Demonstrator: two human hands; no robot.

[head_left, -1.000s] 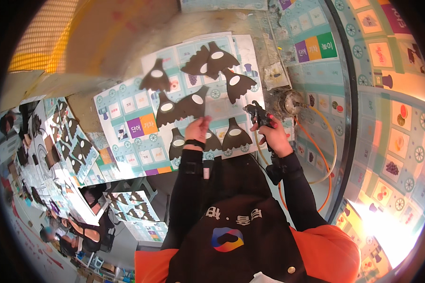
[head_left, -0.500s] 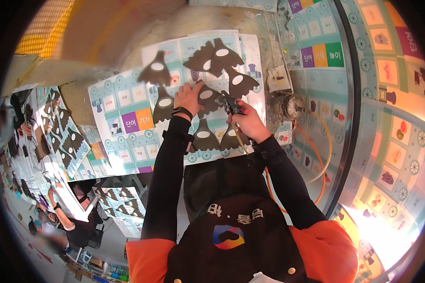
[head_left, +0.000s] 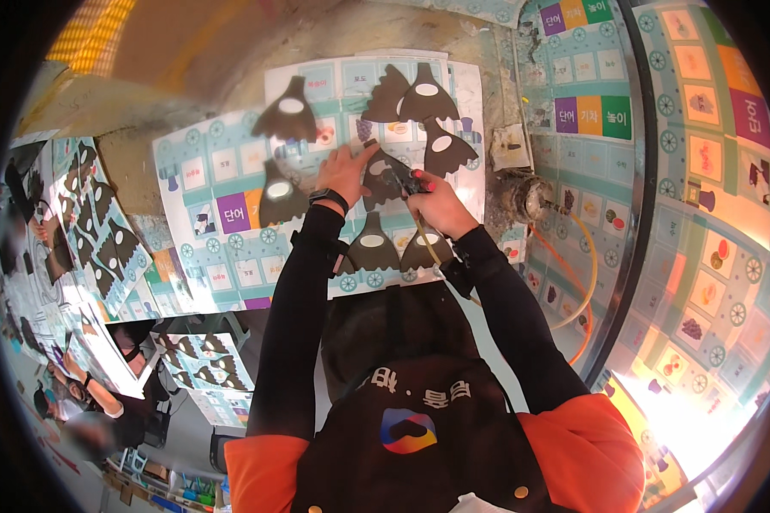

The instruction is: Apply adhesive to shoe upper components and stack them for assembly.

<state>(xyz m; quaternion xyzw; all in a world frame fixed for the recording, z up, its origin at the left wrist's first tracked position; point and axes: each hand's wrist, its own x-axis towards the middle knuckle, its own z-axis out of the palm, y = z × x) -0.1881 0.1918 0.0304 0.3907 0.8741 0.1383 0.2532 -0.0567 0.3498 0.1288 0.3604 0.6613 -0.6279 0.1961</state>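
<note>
Several black fabric-like pieces with scalloped lower edges and white ovals lie on a printed sheet [head_left: 192,150]. Over the left edge of the middle black piece [head_left: 382,190], my left hand [head_left: 342,178] rests with its fingers stretched and touching the piece's top. Wrapped in my right hand [head_left: 443,210] is a small spray gun [head_left: 417,179] with red parts and a thin yellowish hose [head_left: 428,242]. Its front end points across the middle piece; the nozzle is hard to make out. Around it lie an upper-left black piece [head_left: 284,125] and a lower black piece [head_left: 372,251].
At the right of the work surface stands a crusted round fitting [head_left: 529,197] with an orange hose [head_left: 583,329] looping off it. A dark metal bar [head_left: 646,171] runs beyond, beside more printed sheets [head_left: 701,256]. Far left, another person [head_left: 124,419] works at a table with similar black pieces.
My right hand and the spray gun have shifted slightly left, with the gun turned over the middle piece. The black piece at left now overlaps the orange printed square. The view has shifted a little.
</note>
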